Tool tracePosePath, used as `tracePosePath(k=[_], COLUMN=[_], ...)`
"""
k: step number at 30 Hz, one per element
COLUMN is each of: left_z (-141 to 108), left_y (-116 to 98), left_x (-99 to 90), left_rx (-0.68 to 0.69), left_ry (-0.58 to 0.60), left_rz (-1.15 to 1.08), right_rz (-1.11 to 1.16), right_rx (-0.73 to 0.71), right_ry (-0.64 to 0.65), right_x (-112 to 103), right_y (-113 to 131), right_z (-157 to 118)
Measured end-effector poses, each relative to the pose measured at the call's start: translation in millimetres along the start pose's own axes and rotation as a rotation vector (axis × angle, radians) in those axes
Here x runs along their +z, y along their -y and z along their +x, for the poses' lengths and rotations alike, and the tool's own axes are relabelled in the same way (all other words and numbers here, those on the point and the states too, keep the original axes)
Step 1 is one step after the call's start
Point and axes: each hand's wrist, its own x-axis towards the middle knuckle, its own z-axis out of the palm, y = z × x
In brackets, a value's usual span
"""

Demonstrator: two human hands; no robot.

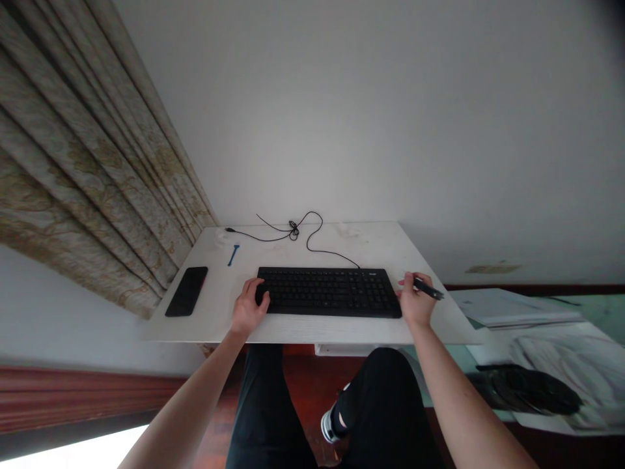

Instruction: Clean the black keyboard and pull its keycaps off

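Note:
A black keyboard (327, 293) lies flat on the white table, keys up, its cable leaving from the back edge. My left hand (250, 306) grips its left end, with the thumb and fingers curled over the edge. At the right end, my right hand (415, 299) is closed around a slim black pen-like object (430, 288), which points out to the right. The fingertips of that hand are at the keyboard's right side; whether they touch it I cannot tell. What kind of pen or tool it is does not show clearly.
On the white table (293, 331) lie a black phone (187, 292), a small blue tool (234, 255) and the tied black cable (293, 229). A curtain (97, 143) hangs at left, and a wall (342, 130) stands behind. Lower right, a dark bundle (530, 389) lies beside white sheets (517, 306).

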Motion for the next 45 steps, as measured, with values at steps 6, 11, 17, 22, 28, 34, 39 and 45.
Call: tracePosePath(k=[6, 11, 17, 22, 28, 34, 39, 45], left_z=[0.1, -0.6, -1.5, -1.3, -0.8, 3.5, 1.7, -1.5], left_y=[0.1, -1.1, -0.4, 2.1, 5.7, 16.6, 20.8, 20.3], left_x=[-0.5, 0.2, 0.8, 2.5, 3.6, 7.2, 8.6, 6.3], left_rx=[0.012, 0.010, 0.012, 0.036, 0.025, -0.137, -0.216, -0.175], left_ry=[0.001, -0.004, -0.009, 0.007, 0.017, -0.059, -0.062, -0.026], left_rz=[-0.003, 0.013, 0.004, -0.017, -0.046, -0.225, -0.319, -0.323], right_rz=[0.030, 0.054, 0.114, 0.198, 0.141, 0.081, 0.065, 0.211], right_rx=[-0.015, -0.026, -0.001, 0.010, 0.010, 0.017, 0.049, 0.112], right_ry=[0.033, 0.072, 0.078, 0.114, 0.155, 0.141, 0.115, 0.196], right_x=[0.0, -1.3, -1.5, -0.1, 0.6, 2.7, 4.8, 1.0], right_y=[-1.4, -2.0, -1.9, -3.5, -8.2, -11.3, -14.1, -10.4], right_z=[-0.5, -0.4, -0.2, 0.2, 4.3, 8.5, 11.2, 9.0])
